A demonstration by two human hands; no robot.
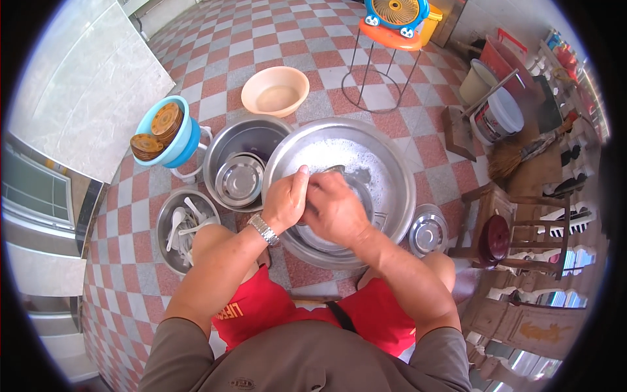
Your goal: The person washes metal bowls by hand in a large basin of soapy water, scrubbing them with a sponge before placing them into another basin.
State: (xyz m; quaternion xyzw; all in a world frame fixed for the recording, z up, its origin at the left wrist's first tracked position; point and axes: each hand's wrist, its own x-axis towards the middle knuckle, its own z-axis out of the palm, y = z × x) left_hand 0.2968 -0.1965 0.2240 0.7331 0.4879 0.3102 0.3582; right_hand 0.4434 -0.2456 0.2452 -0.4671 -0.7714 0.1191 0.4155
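My left hand, with a silver watch on its wrist, and my right hand are close together over a large metal basin. White suds float on the water in it. The left thumb points up, and its other fingers are curled and mostly hidden. The right fingers bend down toward the left hand. Whatever lies between the hands is hidden. A metal dish shows partly in the water beside and beneath my right hand.
Left of the basin, a metal tub holds metal bowls; nearer is a metal bowl with white spoons. A blue basin bears brown coasters. A peach basin stands beyond, metal plates at right, a wooden chair farther right.
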